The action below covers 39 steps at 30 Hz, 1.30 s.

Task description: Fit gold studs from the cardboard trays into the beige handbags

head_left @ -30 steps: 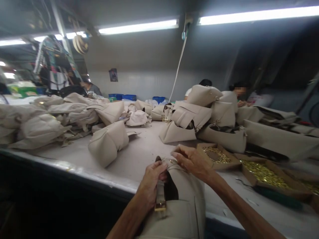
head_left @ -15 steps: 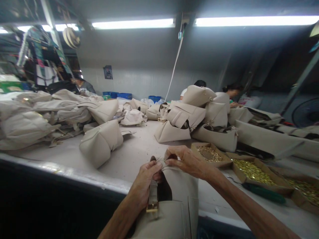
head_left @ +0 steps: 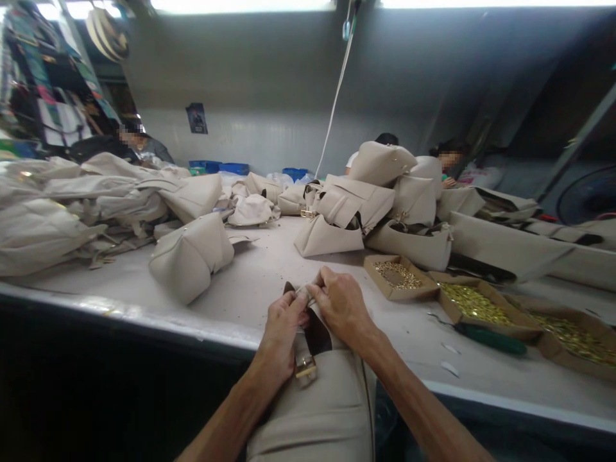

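Note:
A beige bag (head_left: 322, 404) rests at the table's front edge, close to my body. Its strap carries a gold buckle (head_left: 305, 367), just below my left hand (head_left: 283, 324). The fingers of that hand are closed on the bag's top edge, beside a dark brown flap (head_left: 317, 335). My right hand (head_left: 339, 301) pinches the same edge from the right, its fingertips meeting those of the left. Whatever small part lies between the fingertips is hidden.
Open boxes of gold hardware (head_left: 397, 277) stand at the right, with a green-handled tool (head_left: 491, 338) in front. Beige bags (head_left: 380, 192) are piled at the back, and one bag (head_left: 190, 256) lies at left. Other people (head_left: 144, 144) sit beyond the table (head_left: 240, 276).
My right hand has turned and come closer to the left, its wrist now lower. The bag has shifted slightly, and the view has tilted downward.

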Motion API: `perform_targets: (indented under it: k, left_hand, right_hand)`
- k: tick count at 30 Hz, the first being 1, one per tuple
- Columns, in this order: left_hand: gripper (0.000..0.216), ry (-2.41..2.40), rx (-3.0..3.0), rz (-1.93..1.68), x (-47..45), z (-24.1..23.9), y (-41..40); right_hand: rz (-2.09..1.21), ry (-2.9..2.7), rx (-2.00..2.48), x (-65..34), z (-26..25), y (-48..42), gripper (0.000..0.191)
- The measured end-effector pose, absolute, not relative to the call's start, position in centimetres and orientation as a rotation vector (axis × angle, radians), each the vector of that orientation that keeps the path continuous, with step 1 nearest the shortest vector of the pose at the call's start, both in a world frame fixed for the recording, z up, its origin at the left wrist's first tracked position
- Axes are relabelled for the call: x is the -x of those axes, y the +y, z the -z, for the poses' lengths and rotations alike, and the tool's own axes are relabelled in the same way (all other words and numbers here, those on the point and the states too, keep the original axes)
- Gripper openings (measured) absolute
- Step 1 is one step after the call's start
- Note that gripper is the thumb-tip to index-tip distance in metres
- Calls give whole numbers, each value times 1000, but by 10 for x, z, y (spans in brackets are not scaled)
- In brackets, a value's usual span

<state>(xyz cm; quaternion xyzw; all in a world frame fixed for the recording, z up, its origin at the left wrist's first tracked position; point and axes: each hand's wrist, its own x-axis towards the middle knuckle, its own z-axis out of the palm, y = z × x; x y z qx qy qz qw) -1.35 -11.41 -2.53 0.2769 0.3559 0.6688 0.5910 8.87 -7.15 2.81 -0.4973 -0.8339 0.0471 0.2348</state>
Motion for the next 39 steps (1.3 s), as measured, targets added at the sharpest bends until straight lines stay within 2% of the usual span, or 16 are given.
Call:
perform_targets:
  k: [3,7,12,17,20,22,26,31,35,39]
  left_hand:
    - [40,855,-658,-1560,13,28,-114]
    - [40,865,-743,-1527,19,24,-110]
    - [39,919,-954,-1429,33,0,-101]
    - [34,927,-1409,-1166,33,-50,-70]
    - [29,893,-1785,-905,24,-92,-41]
    - [21,918,-1997,-782,19,-120,-25]
    - [15,1103,-2288,-863,24,-150,-17]
    - [37,1537,-2439,-995,57,-115,-42]
    - [42,1835,-2366,-1015,87,-68,-61]
    - [51,2100,-2217,-1039,103,-55,-77]
  right_hand:
    - [-169,-2213,1430,-85,-27,-72,13]
    - [-409,-2173,1305,-95,-37,-65,13]
    - [-473,-2066,1223,-127,-31,-54,30]
    - [-560,-1981,1215,-150,-8,-55,45]
    - [-587,-1695,1214,-152,10,-66,52]
    - [-616,-1491,1257,-152,28,-74,63]
    - [-656,-1344,1360,-157,66,-83,76]
    - [-536,-1486,1297,-174,63,-79,61]
    - [-295,-1673,1154,-173,20,-76,35]
    - [-79,-1871,926,-149,-22,-87,27]
